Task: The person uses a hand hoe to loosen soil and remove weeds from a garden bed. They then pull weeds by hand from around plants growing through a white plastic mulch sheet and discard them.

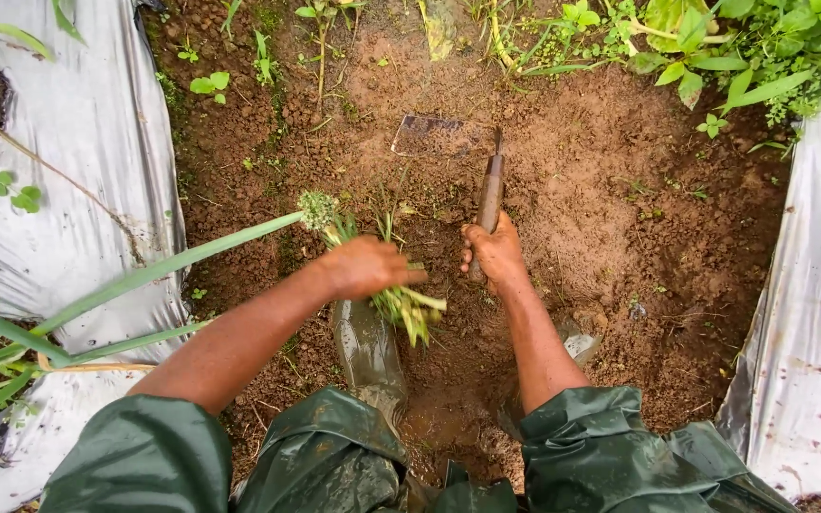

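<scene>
Left hand (365, 266): fingers curled tight around a bunch of pulled weeds (409, 306), pale stems and yellow-green leaves sticking out below and to the right of the fist. More blades fan up behind the knuckles toward a small green flower head (316, 210).

Right hand (494, 253): closed around the lower end of a wooden handle (490, 195). The handle runs almost straight up the view, away from the body, to a flat metal hoe blade (432, 136) lying dirt-caked on the loose brown soil (601, 199). The tool's long axis runs near to far; the blade sits beyond and slightly left of the gripping fingers. The right hand is the nearer to the blade (the left is occupied with the bunch, just beside it).

Outward: a muddy rubber boot (369, 353) below the left hand, dark green rain gear (334, 456) at the bottom edge. Silver plastic mulch sheeting (78, 161) flanks the furrow on both sides; leafy plants (715, 47) at the far right.

Hard to make out: the blade's edge and its join to the handle, both smeared with earth. Fingertips of both hands are hidden. The second boot is largely hidden behind the right forearm.
</scene>
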